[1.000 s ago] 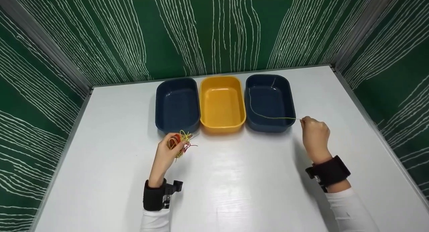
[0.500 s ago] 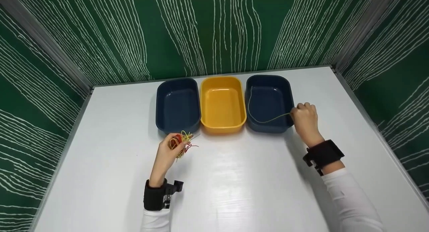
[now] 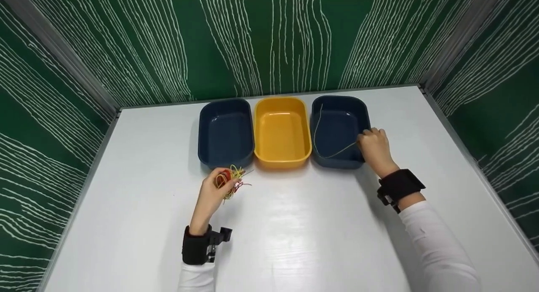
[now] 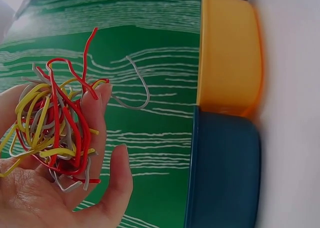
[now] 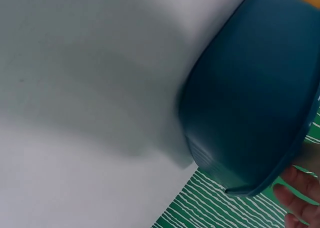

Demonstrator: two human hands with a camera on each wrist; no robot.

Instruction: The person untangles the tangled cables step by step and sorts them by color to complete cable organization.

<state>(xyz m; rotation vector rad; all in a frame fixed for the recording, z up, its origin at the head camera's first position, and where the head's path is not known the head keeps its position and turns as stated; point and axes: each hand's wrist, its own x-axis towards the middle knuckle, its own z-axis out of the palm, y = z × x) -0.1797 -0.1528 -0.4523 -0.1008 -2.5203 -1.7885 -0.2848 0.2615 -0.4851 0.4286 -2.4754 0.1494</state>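
Note:
My left hand (image 3: 212, 195) holds a tangled bundle of wires (image 4: 55, 123) in front of the left blue bin. Red, yellow and grey strands show in the left wrist view, with one grey end sticking out past the fingertips. At the right blue bin (image 3: 343, 163), my right hand (image 3: 375, 152) is at the front right rim, pinching one end of a thin yellowish wire (image 3: 340, 151). From there the wire sags in a curve over the bin toward its back left corner. In the right wrist view, several fingers (image 5: 300, 188) show beside the bin's rim and the wire is hidden.
A yellow bin (image 3: 283, 164) stands between the right blue bin and the left blue bin (image 3: 227, 162), all side by side at the back of the white table (image 3: 286, 237). Green panels (image 3: 219, 43) with white lines rise behind and at both sides.
My right hand has moved left and away from me to the right bin's rim, carrying the wire end. The wire has slackened into a deeper curve. The left hand stays nearly still.

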